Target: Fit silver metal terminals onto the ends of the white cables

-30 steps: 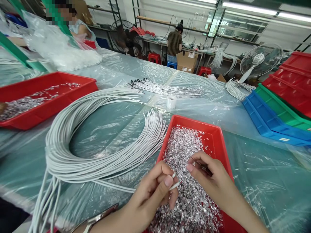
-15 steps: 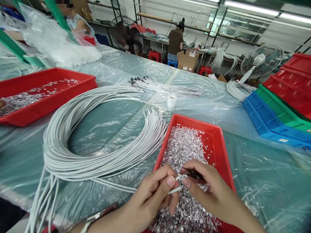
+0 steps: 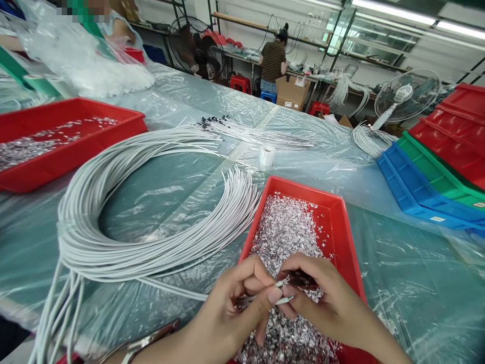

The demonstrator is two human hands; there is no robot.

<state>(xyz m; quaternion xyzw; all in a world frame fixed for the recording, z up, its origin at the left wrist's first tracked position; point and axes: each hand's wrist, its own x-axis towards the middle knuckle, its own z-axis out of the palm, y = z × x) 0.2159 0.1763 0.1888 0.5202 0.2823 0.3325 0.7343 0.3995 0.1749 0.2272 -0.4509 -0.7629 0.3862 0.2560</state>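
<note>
My left hand (image 3: 242,298) pinches two white cable ends (image 3: 284,299) between thumb and fingers, over the red tray. Close to those tips, my right hand (image 3: 318,290) has its thumb and index finger drawn together. A dark, shiny item (image 3: 301,279) shows under its fingers; its kind is unclear, and what the fingertips pinch is too small to name. Below both hands, the red tray (image 3: 352,263) holds a heap of small silvery metal pieces (image 3: 288,227). To the left lies a large coil of white cables (image 3: 81,237), one strand leading toward my left hand.
Another red tray (image 3: 113,121) with metal pieces stands at left. Behind the coil lie white cables with black ends (image 3: 257,134) and a small white roll (image 3: 267,155). Stacked bins (image 3: 435,187) rise at right. A shiny metal object (image 3: 147,341) lies by my left forearm.
My left fingers have shifted slightly right along the cable ends, closer to my right fingertips. The view has drifted a little, and the coil appears further left.
</note>
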